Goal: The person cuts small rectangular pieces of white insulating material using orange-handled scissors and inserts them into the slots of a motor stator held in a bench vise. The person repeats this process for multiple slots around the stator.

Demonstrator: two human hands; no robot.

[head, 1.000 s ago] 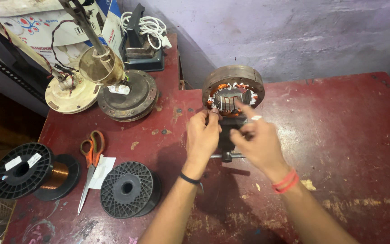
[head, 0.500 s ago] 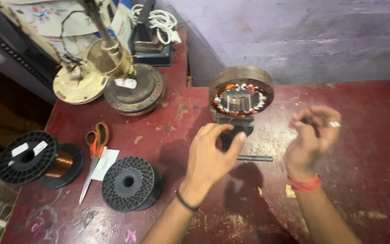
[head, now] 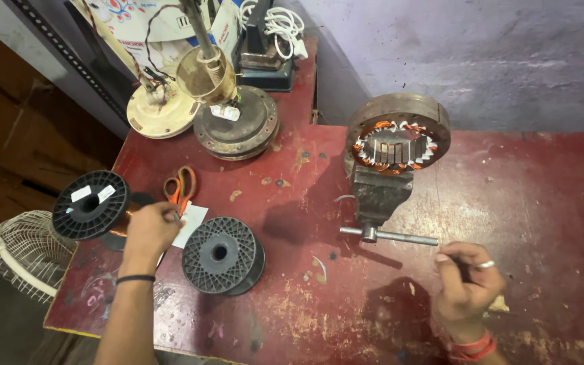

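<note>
My left hand (head: pixel 149 231) lies over the blades of the orange-handled scissors (head: pixel 180 186) and a white slip of paper (head: pixel 190 222), fingers curled down onto them; whether it grips them is hidden. It is between a black spool of copper wire (head: pixel 89 205) and an empty black spool (head: pixel 221 255). My right hand (head: pixel 466 284), with a ring and red wristbands, is pinched on a small dark object (head: pixel 464 269) just right of the vise handle bar (head: pixel 400 236). The grey vise (head: pixel 377 196) holds a round stator with copper windings (head: pixel 398 142), upright.
A rusty round fan motor housing (head: pixel 236 125) and a cream fan base with a rod (head: pixel 160 109) stand at the back left. A black device with a white cable (head: pixel 273 34) sits behind them. A wire fan guard (head: pixel 20 253) lies beyond the red table's left edge (head: pixel 76 270).
Both hands have left the vise. My left hand swung left to the scissors and paper. My right hand drew back to the right and toward me, still pinched.
</note>
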